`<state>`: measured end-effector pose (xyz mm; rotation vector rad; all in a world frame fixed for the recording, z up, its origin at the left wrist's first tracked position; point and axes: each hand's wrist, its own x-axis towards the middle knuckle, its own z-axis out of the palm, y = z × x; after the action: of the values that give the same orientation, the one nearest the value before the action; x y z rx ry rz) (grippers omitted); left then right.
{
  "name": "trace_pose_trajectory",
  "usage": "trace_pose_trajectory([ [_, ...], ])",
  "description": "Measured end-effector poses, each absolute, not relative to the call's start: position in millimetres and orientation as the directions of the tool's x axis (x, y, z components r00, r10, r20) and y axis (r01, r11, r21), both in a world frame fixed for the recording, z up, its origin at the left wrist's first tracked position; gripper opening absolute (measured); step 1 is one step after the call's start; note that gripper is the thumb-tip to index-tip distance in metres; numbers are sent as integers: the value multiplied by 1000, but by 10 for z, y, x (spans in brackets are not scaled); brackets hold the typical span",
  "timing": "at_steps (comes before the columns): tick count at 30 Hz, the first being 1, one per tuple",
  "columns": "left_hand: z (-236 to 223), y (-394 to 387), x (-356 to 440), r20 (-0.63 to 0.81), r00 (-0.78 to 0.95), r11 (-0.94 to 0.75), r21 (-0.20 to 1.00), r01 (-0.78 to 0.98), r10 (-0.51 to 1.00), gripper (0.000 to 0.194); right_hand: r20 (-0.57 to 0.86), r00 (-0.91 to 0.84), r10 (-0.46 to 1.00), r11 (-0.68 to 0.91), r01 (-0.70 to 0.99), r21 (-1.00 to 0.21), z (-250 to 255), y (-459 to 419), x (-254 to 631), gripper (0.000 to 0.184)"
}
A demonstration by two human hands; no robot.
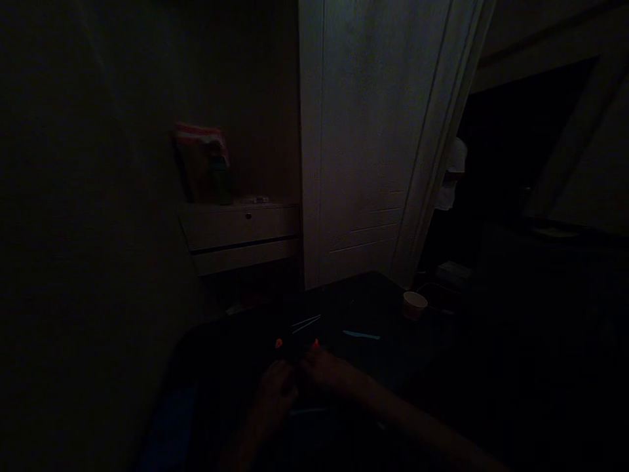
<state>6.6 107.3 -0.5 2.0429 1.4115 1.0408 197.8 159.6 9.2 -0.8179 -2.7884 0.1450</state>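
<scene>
The picture is very dark. My left hand is low over the dark table, its fingers curled inward. My right hand comes in from the right with bent fingers, close to the left one. Whatever the fingers hold, if anything, is lost in the dark. Just past the right hand's knuckles shows a small orange lump; I cannot tell if the hand touches it. A second orange lump lies beyond my left hand. Farther off are two thin pale sticks, and to their right a light blue plastic knife.
A paper cup stands at the table's right. Near my forearms lies a thin pale strip. A blue patch shows at lower left. Behind are a drawer unit, with a bag on top, and a pale door.
</scene>
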Motion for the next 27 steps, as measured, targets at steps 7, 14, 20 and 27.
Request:
trace_pose_trajectory([
  [7, 80, 1036, 90, 337, 130, -347, 735, 583, 932, 20, 272, -801, 534, 846, 500, -186, 152, 1586, 1961, 10],
  [14, 368, 815, 69, 286, 5, -252, 836, 488, 958, 23, 417, -715, 562, 827, 484, -285, 325, 1458, 2033, 13],
  [20, 505, 499, 62, 115, -42, -101, 965, 242, 992, 36, 557, -569, 605, 796, 421, -435, 578, 1072, 2034, 13],
  [27, 264, 296, 65, -17, -290, 1, 998, -55, 957, 58, 588, -272, 762, 643, 206, -738, 689, 505, 1820, 12],
])
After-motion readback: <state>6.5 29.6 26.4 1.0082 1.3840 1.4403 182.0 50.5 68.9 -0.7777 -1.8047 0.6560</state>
